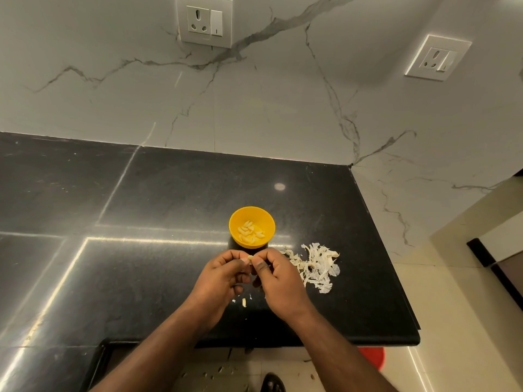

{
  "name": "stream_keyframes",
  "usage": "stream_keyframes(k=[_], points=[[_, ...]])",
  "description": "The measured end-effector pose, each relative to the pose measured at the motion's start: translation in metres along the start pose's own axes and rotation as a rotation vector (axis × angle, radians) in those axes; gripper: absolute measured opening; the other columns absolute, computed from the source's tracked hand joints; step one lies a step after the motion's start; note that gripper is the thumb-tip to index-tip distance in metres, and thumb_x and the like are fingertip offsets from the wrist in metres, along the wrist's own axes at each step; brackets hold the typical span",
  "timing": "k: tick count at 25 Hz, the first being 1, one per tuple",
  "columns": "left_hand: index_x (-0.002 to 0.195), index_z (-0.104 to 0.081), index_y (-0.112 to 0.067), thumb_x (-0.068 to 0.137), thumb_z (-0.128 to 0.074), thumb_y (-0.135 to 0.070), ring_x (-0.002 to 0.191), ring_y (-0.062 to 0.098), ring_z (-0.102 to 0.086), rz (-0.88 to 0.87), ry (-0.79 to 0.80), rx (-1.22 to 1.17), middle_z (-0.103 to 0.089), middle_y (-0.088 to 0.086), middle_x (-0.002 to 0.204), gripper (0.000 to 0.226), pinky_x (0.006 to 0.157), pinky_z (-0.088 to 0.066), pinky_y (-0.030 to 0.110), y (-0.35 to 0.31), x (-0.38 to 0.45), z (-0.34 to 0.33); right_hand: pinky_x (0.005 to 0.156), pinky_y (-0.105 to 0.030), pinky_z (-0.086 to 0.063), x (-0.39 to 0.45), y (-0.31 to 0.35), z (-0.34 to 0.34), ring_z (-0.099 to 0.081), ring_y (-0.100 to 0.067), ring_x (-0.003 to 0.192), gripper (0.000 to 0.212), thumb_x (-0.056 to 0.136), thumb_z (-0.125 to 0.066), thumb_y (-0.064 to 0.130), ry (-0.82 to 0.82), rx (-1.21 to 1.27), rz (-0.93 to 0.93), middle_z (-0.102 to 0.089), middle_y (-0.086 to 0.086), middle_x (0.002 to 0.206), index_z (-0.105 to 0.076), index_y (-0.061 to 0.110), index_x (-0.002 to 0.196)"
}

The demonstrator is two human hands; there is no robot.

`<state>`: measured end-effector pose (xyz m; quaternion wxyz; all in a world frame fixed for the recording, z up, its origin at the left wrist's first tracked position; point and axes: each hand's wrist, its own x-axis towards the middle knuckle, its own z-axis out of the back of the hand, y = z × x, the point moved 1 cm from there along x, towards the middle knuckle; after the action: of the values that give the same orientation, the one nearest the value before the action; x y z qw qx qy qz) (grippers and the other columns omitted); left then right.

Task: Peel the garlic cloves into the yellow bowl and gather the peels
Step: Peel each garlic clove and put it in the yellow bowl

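Pinching a single garlic clove (250, 258) between them, the left hand (223, 275) and the right hand (276, 278) met just in front of the yellow bowl (252, 227), both with fingers curled in and thumbs pressed to the clove above the black table (169, 193). The clove looked small, pale and cream-coloured, only its tip showing between the fingertips; whether skin clung to it could not be told. Such a clove would likely be light and firm, a little slick once bared, so it seemed best held at its ends while the nails lifted the skin from one tip. The skin itself would be papery, brittle and apt to drift at a breath. In the bowl lay a small heap of peeled cloves (250, 233), glossy and off-white against the yellow. To the right of the hands, on the table, sat a loose pile of peels (317, 265), white, thin and ragged, with a few stray scraps (244, 302) lying apart under the wrists. Gathering them would probably call for a gentle sweeping of the flat hand rather than a pinch.
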<state>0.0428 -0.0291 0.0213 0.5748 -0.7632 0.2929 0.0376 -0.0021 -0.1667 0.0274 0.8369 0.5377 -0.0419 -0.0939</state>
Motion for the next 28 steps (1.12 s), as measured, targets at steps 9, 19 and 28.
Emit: stream_keyframes(k=[9,19,28], points=[[0.107,-0.067,-0.003,0.09,-0.066,-0.004,0.063,0.012,-0.06,0.072,-0.033,-0.095,-0.07,0.009,0.078,0.017,0.058,-0.042,0.024,-0.004,-0.001,0.007,0.067,-0.021,-0.045,0.0,0.002,0.007,-0.058,-0.005,0.077,0.019,0.098,-0.056,0.015,0.084,-0.207,0.147,-0.059,0.017,0.082,-0.056,0.032,0.092],[0.109,-0.068,-0.001,0.084,-0.074,-0.005,0.081,0.022,-0.071,0.041,-0.024,-0.012,-0.074,0.02,0.097,0.025,0.067,-0.054,0.027,-0.003,0.001,0.02,0.074,-0.016,-0.046,0.002,-0.002,0.01,-0.058,-0.003,0.087,0.008,0.094,-0.065,0.016,0.034,-0.285,0.169,-0.064,0.018,0.089,-0.068,0.022,0.098],[0.102,-0.076,-0.01,0.081,-0.077,-0.004,0.088,0.025,-0.065,-0.021,-0.02,0.076,-0.075,0.014,0.098,0.022,0.076,-0.052,0.036,0.005,-0.002,0.016,0.064,-0.018,-0.049,-0.001,0.0,0.011,-0.062,0.0,0.073,0.005,0.088,-0.074,0.024,-0.025,-0.184,-0.029,-0.067,0.013,0.074,-0.072,0.026,0.084]])
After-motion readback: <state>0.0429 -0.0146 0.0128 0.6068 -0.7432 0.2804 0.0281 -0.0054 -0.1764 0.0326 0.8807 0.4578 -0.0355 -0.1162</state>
